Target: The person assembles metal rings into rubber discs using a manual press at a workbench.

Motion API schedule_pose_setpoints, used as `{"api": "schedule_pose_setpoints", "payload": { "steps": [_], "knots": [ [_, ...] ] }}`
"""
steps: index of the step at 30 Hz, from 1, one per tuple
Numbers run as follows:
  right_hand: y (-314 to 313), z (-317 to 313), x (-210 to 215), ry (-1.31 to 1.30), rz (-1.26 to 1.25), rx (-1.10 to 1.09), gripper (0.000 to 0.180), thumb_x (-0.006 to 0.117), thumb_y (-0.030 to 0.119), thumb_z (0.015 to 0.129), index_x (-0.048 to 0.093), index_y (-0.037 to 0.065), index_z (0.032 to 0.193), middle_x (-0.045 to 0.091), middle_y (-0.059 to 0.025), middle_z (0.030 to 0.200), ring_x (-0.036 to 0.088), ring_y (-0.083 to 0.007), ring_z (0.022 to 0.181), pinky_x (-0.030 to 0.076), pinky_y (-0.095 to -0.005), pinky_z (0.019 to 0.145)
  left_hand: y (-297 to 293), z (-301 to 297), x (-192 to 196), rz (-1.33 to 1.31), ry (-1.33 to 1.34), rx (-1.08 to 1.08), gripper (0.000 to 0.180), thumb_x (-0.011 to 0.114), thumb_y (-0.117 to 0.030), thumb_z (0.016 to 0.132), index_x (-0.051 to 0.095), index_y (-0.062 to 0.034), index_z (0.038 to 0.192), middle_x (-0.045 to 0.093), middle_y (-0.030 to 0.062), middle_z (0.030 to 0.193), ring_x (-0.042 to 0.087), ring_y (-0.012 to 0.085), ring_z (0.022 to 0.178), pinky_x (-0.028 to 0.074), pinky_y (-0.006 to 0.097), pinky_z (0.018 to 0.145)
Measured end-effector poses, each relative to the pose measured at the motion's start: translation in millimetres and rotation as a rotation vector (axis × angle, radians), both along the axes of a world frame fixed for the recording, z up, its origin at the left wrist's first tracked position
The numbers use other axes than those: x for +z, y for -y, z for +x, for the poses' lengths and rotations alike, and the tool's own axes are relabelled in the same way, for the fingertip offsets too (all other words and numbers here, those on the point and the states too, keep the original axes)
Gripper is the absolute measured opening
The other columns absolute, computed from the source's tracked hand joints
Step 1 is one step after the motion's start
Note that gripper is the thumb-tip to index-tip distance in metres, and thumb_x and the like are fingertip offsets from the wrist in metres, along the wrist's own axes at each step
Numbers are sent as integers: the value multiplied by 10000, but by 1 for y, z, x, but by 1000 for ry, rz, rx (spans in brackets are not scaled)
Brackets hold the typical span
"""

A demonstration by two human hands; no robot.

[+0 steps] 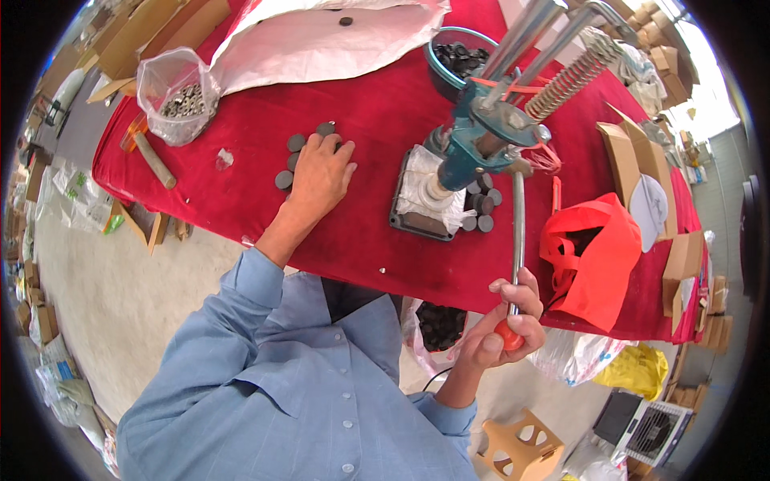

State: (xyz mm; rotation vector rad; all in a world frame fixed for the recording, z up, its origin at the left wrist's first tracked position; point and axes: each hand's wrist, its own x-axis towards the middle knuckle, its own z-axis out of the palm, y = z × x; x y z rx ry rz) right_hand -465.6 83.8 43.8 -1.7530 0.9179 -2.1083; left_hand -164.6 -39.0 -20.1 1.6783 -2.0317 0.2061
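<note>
My right hand (513,321) is wrapped round the red-knobbed end of a metal lever (518,224). The lever belongs to a teal hand press (473,140) with a coil spring and a base partly covered in white material. My left hand (322,172) rests palm down on the red cloth, fingers apart and slightly bent, with its fingertips by several black discs (296,143). Whatever lies under those fingers is hidden. More black discs (484,204) are gathered at the right side of the press base.
A teal bowl of black pieces (434,60) stands behind the press. A clear bag of small metal parts (180,120) and a hammer (154,160) lie at left. A white sack (321,52) spreads at the back; a red fabric bag (597,252) sits at right.
</note>
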Motion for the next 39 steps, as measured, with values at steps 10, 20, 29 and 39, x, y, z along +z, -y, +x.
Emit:
{"api": "schedule_pose_setpoints", "payload": {
  "steps": [10,20,29,39],
  "knots": [
    [31,-12,65,-120,-44,43,445,690,483,1006,521,84,1105,663,-195,925,677,-385,966,577,-444,810,-14,-14,-9,-61,-78,124,495,803,-114,824,681,-46,1300,692,177,1154,640,363,1026,541,478,873],
    [98,-10,152,12,83,240,277,636,236,1006,583,0,1141,665,-155,876,697,-247,792,484,-280,614,-25,-85,15,13,-553,-206,839,911,-203,818,471,-60,1518,756,125,1043,707,260,743,587,385,665],
    [107,-10,159,43,135,249,265,628,230,1014,609,-8,1129,672,-112,859,698,-211,773,449,-261,593,-10,-106,13,26,-654,-290,867,902,-245,835,419,-48,1528,752,154,1077,715,323,841,590,431,714],
    [97,-11,146,50,99,241,341,655,311,1001,580,-3,1111,630,-153,822,667,-252,739,484,-295,616,-8,-111,13,36,-632,-266,806,889,-301,835,475,-39,1476,718,184,1185,708,385,1051,583,477,856]
  ]
}}
